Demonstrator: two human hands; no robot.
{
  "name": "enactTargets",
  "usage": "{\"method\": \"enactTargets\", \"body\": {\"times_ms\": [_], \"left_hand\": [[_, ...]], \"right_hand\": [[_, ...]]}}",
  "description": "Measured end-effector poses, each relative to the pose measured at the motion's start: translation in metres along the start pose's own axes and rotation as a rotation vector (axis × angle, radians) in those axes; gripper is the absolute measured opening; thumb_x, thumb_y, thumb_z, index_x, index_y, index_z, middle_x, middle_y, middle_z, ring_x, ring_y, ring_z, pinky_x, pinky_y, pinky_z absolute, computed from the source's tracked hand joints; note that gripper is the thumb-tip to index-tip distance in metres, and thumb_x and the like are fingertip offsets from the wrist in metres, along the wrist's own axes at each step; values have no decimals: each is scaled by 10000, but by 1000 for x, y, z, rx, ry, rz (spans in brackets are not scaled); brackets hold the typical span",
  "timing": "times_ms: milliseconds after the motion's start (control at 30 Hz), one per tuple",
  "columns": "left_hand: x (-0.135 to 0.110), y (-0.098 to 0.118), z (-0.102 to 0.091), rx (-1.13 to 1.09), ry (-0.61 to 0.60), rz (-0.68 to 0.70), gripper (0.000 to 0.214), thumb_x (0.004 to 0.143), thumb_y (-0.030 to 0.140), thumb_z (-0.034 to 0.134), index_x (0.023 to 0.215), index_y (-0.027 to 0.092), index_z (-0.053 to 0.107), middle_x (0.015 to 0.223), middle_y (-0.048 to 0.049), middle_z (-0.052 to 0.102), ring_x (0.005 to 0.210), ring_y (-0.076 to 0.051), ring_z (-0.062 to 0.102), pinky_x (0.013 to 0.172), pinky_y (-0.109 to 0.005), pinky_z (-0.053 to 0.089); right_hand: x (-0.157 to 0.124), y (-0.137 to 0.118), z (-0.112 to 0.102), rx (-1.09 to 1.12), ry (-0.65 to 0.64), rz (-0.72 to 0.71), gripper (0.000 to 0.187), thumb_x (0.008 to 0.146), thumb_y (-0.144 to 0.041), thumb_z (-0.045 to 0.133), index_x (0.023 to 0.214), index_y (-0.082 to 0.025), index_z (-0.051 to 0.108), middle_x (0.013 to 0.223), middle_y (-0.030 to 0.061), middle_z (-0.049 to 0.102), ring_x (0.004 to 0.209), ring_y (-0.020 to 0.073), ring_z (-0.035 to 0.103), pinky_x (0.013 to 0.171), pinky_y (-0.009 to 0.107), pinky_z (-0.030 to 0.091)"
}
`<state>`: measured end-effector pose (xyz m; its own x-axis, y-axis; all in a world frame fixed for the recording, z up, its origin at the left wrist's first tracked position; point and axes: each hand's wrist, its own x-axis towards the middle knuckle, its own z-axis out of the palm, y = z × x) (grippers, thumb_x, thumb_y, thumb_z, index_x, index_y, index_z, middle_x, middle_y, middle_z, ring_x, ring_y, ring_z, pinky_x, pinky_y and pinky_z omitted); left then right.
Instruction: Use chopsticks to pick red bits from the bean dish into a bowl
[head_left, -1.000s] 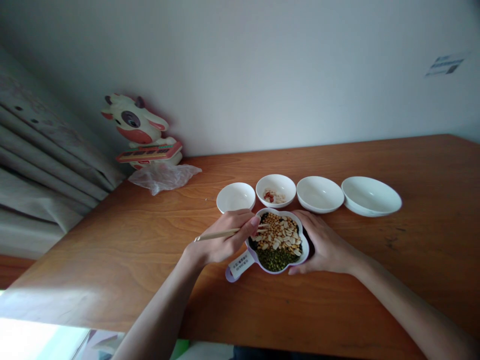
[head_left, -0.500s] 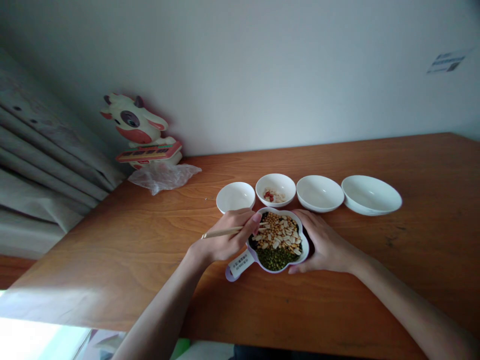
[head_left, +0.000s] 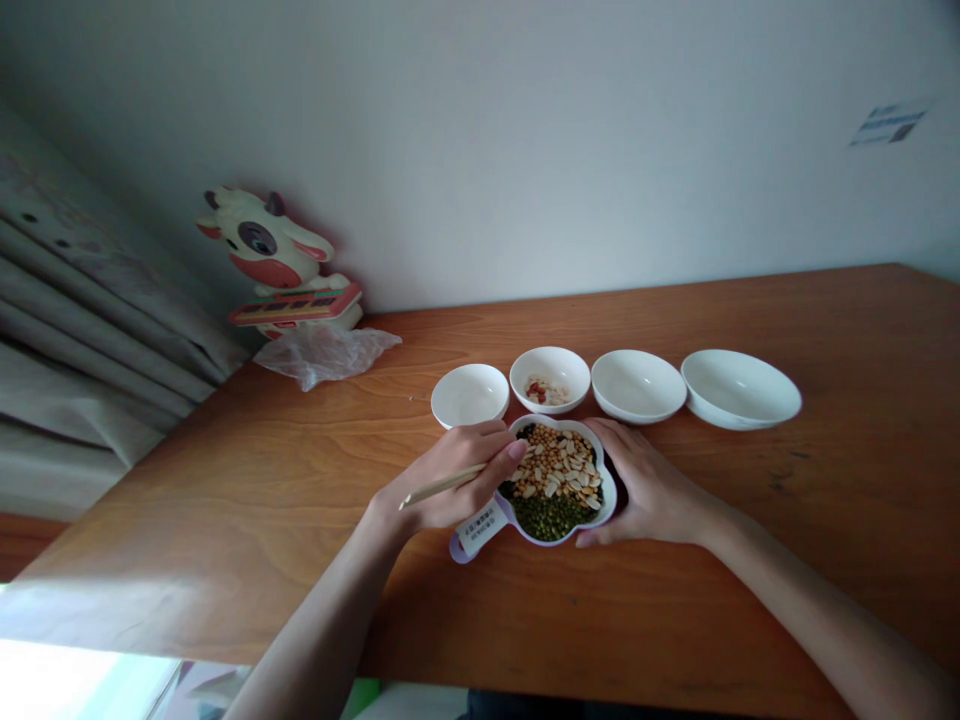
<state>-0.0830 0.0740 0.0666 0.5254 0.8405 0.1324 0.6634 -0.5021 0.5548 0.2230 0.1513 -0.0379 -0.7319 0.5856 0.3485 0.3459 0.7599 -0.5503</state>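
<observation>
My left hand (head_left: 450, 483) is closed around a pair of wooden chopsticks (head_left: 442, 484), whose tips reach into a flower-shaped white dish (head_left: 609, 490) with a short labelled handle (head_left: 476, 530). The dish holds mixed grains: yellow beans, pale seeds, green beans at the front and dark beans at the edge. My right hand (head_left: 649, 487) cups the dish's right side, fingers curled against its wall. Behind the dish stands a row of white bowls: an empty one (head_left: 469, 393), one with a few red and pale pieces (head_left: 550, 378), and two more empty ones (head_left: 638, 385) (head_left: 739, 388).
Everything sits on a wooden table (head_left: 750, 580) against a white wall. At the back left stand a cow-shaped toy (head_left: 277, 265) and a crumpled clear plastic bag (head_left: 326, 352). A curtain (head_left: 82, 340) hangs at the left.
The chopsticks' rear end has dipped lower and the left hand has shifted slightly over the dish's left edge. The right hand and bowls have stayed put.
</observation>
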Motion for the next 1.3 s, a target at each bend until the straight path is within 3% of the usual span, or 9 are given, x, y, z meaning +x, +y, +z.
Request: {"method": "enactTargets", "body": {"times_ms": [467,700,1000,1300], "left_hand": [[-3,7,-6,33,22,-14,480,1240,346,335,857,200,585,863,-44,647,770,-180,591,751,-343,477],[-6,8,-3,-158,207,-169,560,1245,477,354,883,199,680,851,-27,713,802,-172,647,813,-316,506],[-2,13,-1,-120,156,-184,543,1237,475,361,855,205,637,839,-19,694,781,-176,636,803,-321,497],[-1,14,-3,-50,127,-161,519,1242,425,343,875,202,634,856,-26,693,773,-175,635,793,-324,515]], "right_hand": [[2,-2,-3,13,-15,-5,1370,620,-839,992,1700,-317,330,1625,217,564,1485,522,576,1231,737,492],[3,-3,-5,12,-31,4,1353,627,-852,980,1693,-327,334,1618,207,571,1481,509,581,1235,739,487],[2,-3,-4,21,-8,5,1379,614,-842,990,1708,-290,359,1621,221,577,1486,516,581,1231,729,492],[1,-2,-2,32,10,6,1416,590,-811,1018,1737,-319,349,1619,209,589,1465,525,592,1224,737,490]]}}
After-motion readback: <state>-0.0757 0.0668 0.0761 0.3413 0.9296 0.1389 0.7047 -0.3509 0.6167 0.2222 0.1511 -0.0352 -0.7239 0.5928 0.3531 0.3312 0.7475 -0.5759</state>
